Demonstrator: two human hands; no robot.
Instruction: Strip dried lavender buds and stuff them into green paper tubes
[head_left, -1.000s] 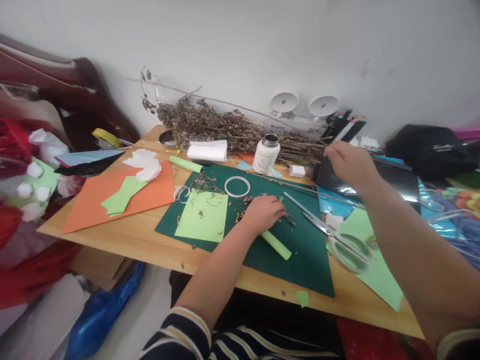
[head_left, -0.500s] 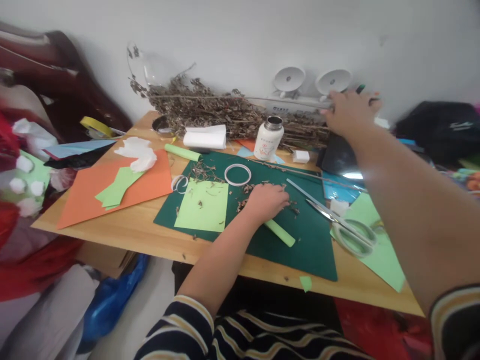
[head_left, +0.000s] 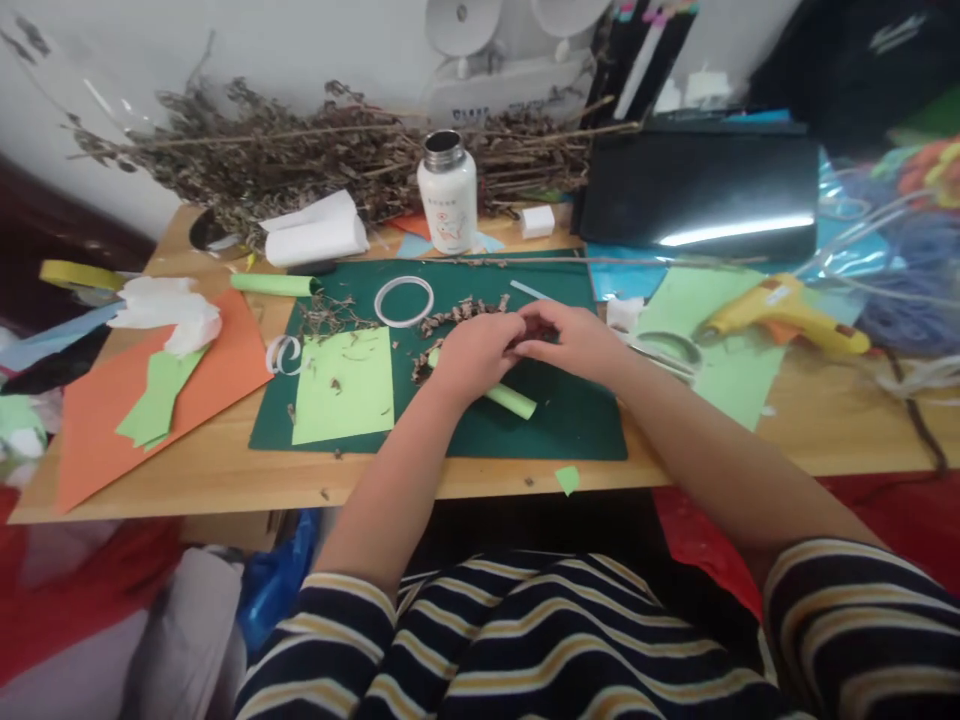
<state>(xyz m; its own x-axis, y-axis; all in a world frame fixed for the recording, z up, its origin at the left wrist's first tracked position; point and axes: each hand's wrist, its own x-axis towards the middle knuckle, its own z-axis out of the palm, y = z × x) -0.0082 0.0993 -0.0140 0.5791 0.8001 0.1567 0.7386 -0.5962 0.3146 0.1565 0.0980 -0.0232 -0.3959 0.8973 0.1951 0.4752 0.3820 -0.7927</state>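
Observation:
My left hand (head_left: 480, 350) is closed above the green cutting mat (head_left: 577, 430), its curled fingers hiding whatever they hold. Below it lies a rolled light-green paper tube (head_left: 512, 402), partly covered by the hand. Crumbled dried leaves (head_left: 463, 310) surround that hand. My right hand (head_left: 566, 340) meets the left one fingertip to fingertip in a pinch; anything between the fingers is hidden. On the mat nearby are a tape ring (head_left: 405, 302) and a light-green paper square (head_left: 349, 385) with leaf bits. Scissors (head_left: 667, 352) are partly covered by my right forearm.
Dried branches (head_left: 277, 160) lie along the wall behind a white open bottle (head_left: 448, 195). A yellow glue gun (head_left: 787, 312) rests on green paper at right, before a black glossy case (head_left: 697, 190). Orange paper (head_left: 97, 410) and white tissue (head_left: 169, 310) are at left.
My right hand has come down from the back right, near the pens, to meet my left hand over the mat. The view has tilted down and turned right.

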